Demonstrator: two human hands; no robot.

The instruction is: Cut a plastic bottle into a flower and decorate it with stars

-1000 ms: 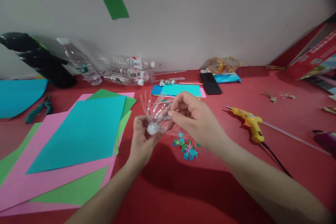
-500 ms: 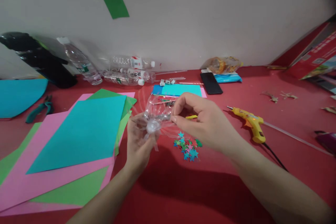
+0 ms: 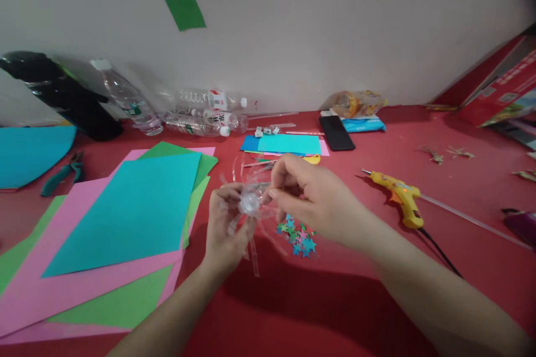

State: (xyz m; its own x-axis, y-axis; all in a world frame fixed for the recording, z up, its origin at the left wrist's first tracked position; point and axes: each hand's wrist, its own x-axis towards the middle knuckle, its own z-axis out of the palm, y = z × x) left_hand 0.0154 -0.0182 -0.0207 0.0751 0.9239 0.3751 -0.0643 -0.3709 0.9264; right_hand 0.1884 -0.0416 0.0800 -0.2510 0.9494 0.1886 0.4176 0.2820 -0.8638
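Observation:
In the head view, a clear plastic bottle piece (image 3: 250,202) cut into thin strips is held above the red table, its round cap-like end facing me. My left hand (image 3: 226,231) grips it from the left, fingers curled around its side. The thumb and index finger of my right hand (image 3: 307,195) pinch at its right side, closed on what looks like one of the clear strips. Loose strips splay out below and above the round end. Just under the right hand lies a small heap of coloured paper stars (image 3: 299,239).
A yellow glue gun (image 3: 400,195) with its cord lies at right. Coloured paper sheets (image 3: 134,206) cover the left side, with pliers (image 3: 65,174) beyond. Along the wall are plastic bottles (image 3: 209,121), a black flask (image 3: 62,95) and a phone (image 3: 337,133). Yellow-handled scissors (image 3: 312,159) lie behind my hands.
Both hands and the bottle piece have shifted slightly, the left hand a little rightward. The piece has turned, and strips now hang lower. More of the yellow-handled scissors shows.

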